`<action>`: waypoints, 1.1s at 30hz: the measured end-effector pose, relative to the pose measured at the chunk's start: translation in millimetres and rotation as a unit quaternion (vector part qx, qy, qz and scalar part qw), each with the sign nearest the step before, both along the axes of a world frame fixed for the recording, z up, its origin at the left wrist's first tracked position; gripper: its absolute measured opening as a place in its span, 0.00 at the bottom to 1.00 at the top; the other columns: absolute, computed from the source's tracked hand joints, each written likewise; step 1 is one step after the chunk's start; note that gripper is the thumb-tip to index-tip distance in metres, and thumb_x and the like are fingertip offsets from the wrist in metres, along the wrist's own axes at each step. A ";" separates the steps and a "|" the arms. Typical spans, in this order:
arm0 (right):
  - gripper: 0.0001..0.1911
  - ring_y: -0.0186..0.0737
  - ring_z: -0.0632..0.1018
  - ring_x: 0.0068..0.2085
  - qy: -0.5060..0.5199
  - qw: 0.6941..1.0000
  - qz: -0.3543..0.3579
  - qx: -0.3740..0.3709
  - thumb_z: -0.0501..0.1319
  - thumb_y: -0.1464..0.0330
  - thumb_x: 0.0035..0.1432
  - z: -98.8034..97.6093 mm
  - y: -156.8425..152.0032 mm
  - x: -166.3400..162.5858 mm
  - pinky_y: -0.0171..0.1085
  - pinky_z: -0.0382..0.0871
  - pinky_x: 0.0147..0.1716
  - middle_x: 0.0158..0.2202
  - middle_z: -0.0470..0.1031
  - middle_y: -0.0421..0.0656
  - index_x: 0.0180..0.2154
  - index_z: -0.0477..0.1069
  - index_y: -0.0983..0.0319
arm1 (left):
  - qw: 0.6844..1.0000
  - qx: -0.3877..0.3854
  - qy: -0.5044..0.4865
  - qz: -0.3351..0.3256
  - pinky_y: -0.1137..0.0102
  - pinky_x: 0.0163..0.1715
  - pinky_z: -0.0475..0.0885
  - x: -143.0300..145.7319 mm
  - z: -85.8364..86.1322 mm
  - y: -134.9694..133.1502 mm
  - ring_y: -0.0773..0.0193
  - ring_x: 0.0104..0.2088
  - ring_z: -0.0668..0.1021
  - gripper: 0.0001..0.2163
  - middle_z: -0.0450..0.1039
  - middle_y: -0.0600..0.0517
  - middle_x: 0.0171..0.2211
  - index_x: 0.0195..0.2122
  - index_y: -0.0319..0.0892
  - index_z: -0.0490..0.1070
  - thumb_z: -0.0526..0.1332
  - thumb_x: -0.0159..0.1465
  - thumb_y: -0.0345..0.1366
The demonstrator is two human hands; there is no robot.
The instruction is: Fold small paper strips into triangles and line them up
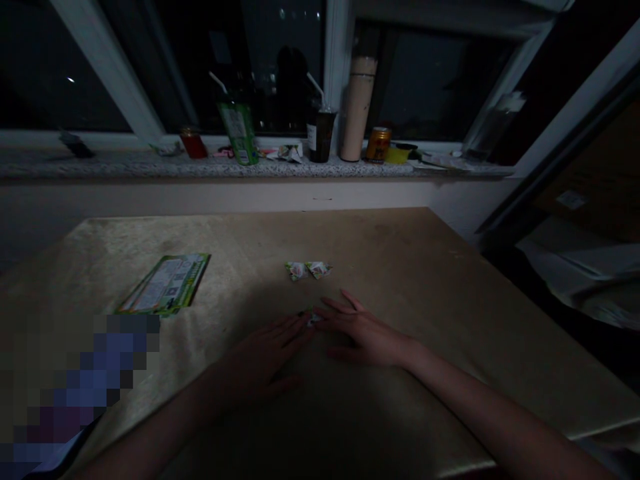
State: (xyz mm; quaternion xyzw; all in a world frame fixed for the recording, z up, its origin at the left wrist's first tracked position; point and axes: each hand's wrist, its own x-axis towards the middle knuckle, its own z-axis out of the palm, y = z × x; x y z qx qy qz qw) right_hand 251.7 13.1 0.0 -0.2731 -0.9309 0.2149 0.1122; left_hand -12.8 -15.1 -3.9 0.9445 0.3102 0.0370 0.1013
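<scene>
My left hand (273, 350) lies flat on the tabletop with its fingers stretched out. Its fingertips meet a small folded piece of printed paper or wrapper (313, 319). From the other side my right hand (363, 332) touches the same piece with its fingertips, its fingers spread and the palm down. Most of the piece is covered by fingers, so its full shape is hidden. Just beyond the hands, two small folded triangular pieces (297, 270) with white and green print lie side by side.
A stack of green printed sheets (173, 283) lies on the left of the table (390, 250). On the windowsill (280, 171) stand a green cup (239, 133), a dark cup (321, 137), a tall pink flask (358, 110), an orange can (379, 145) and a red jar (193, 143).
</scene>
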 end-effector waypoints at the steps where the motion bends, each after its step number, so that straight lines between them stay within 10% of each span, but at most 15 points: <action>1: 0.28 0.46 0.50 0.66 0.000 1.000 0.002 0.003 0.57 0.58 0.61 -0.5 0.0 0.1 0.56 0.31 0.63 0.63 0.58 0.46 0.60 0.59 0.58 | 1.000 -0.001 -0.001 -0.002 0.58 0.60 0.55 -0.1 1.2 0.6 0.51 0.64 0.55 0.33 0.44 0.46 0.67 0.67 0.46 0.41 0.53 0.66 0.50; 11: 0.22 0.46 0.60 0.62 0.034 0.997 -0.008 0.063 0.59 0.61 0.60 -0.6 1.8 -9.2 0.55 0.24 0.63 0.56 0.69 0.45 0.56 0.64 0.58 | 1.000 -0.009 -0.014 0.021 0.57 0.60 0.53 7.0 -4.6 -4.8 0.51 0.64 0.55 0.32 0.45 0.45 0.66 0.67 0.44 0.41 0.52 0.66 0.48; 22: 0.18 0.43 0.66 0.59 0.096 0.990 -0.055 0.091 0.59 0.66 0.60 -17.7 8.2 -16.6 0.51 0.41 0.63 0.51 0.73 0.46 0.52 0.66 0.60 | 0.997 0.054 -0.028 0.052 0.57 0.58 0.58 13.4 -6.9 6.4 0.54 0.58 0.65 0.21 0.62 0.46 0.59 0.60 0.45 0.59 0.54 0.66 0.41; 33: 0.19 0.43 0.68 0.58 0.097 0.990 -0.048 0.091 0.57 0.70 0.61 -20.5 7.5 -18.0 0.53 0.38 0.64 0.52 0.72 0.47 0.54 0.63 0.59 | 0.996 0.084 0.013 0.032 0.56 0.62 0.45 10.4 -9.6 6.9 0.54 0.63 0.58 0.24 0.55 0.45 0.64 0.63 0.44 0.54 0.51 0.68 0.45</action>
